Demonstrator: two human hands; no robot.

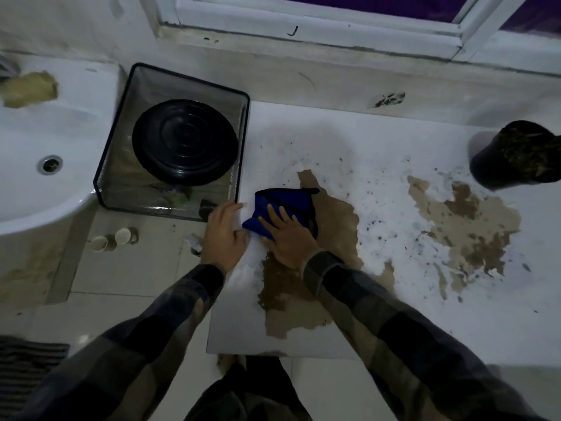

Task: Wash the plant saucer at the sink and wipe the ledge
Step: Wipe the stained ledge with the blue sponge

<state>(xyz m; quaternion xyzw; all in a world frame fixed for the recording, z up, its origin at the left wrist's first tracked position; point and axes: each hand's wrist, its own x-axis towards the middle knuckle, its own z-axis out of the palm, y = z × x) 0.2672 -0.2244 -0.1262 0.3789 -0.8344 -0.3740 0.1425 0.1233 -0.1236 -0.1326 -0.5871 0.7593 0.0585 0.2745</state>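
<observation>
Right hand: the right hand (288, 235) lay flat, fingers spread, pressing a blue cloth (285, 208) down on the ledge (394, 141); it was pressing rather than gripping.
Left hand: the left hand (224, 235) rested at the ledge's left edge, fingers loosely open, fingertips just beside the cloth's left corner, grasping nothing.
Cloth: bunched and folded, lying partly on a brown patch (328, 220) where the white surface had peeled.
Ledge: white, dotted with dark soil specks, with a second brown patch (467, 220) further right.
Saucer: the black plant saucer (185, 141) sat upside down, tilted, inside a wire mesh basket (243, 141) between sink and ledge.
Sink: the white sink (36, 123) stood at the left, its drain (50, 164) bare.
Plant pot: a black pot (516, 153) stood at the ledge's far right, well apart from the cloth.
Floor: two small pale cups (112, 238) lay on the tiles below the basket.
Sleeves: both arms wore dark checked sleeves (379, 302).
</observation>
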